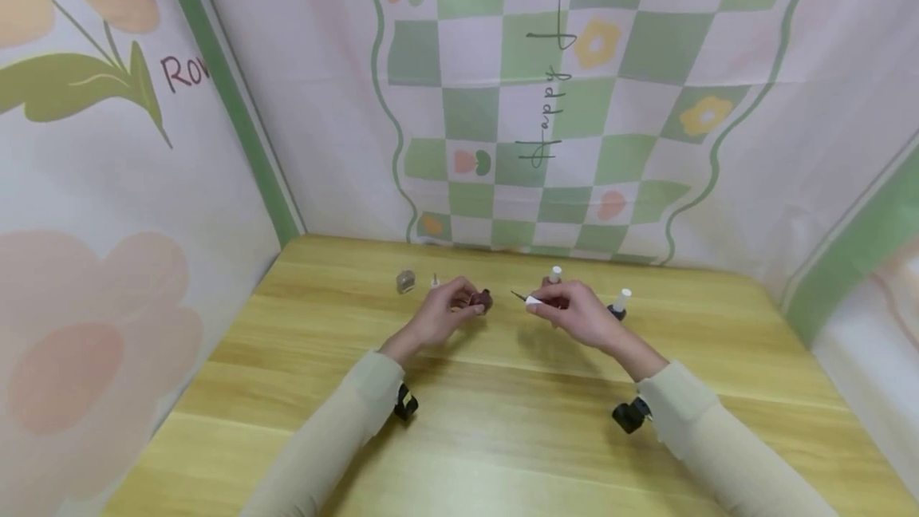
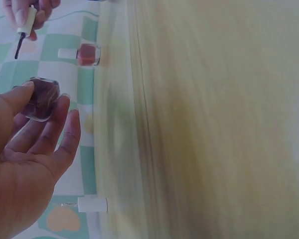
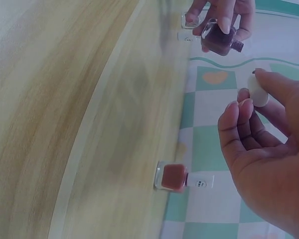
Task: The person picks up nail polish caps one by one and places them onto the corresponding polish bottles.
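Observation:
My left hand (image 1: 438, 316) holds a small uncapped nail polish bottle (image 2: 41, 99) with dark plum polish between thumb and fingers, raised over the table. Its bare neck points toward the right hand in the head view. Across a short gap, my right hand (image 1: 580, 316) pinches a white nail polish cap (image 3: 258, 90). The cap's dark-coated brush (image 1: 518, 295) sticks out toward the bottle, apart from it. A reddish nail polish bottle (image 3: 172, 177) with a white cap stands just behind the right hand.
Left of the left hand stand a greyish glass bottle (image 1: 405, 282) and a white cap (image 2: 92, 204) with its brush pointing up. A dark bottle (image 1: 617, 311) with a white cap stands to the right. Behind the wooden table (image 1: 495, 437) hangs a patterned cloth (image 1: 470, 114).

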A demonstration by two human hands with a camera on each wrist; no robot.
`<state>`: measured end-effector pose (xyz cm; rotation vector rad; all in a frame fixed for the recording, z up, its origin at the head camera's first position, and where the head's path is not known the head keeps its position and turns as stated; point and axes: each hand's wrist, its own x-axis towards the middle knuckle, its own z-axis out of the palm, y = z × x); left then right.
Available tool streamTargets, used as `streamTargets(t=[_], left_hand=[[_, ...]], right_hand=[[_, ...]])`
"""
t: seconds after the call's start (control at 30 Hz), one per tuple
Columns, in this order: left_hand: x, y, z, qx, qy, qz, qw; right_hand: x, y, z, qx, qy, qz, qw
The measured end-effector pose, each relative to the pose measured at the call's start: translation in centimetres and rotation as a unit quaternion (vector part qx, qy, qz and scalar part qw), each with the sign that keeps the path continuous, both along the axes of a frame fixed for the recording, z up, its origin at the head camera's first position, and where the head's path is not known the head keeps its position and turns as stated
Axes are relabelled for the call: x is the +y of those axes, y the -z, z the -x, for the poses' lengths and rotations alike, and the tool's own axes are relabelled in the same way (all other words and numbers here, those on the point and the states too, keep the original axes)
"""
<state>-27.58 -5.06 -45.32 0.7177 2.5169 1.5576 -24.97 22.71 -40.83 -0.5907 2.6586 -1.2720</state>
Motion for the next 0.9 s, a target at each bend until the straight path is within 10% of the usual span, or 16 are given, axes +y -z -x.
streamTargets(t=[0.9], left_hand=[[-0.2, -0.2, -0.7, -0.008, 0.063, 0.001, 0.998]], right_hand=[[-0.2, -1.4, -0.4, 0.009, 0.003, 0.028, 0.9996]])
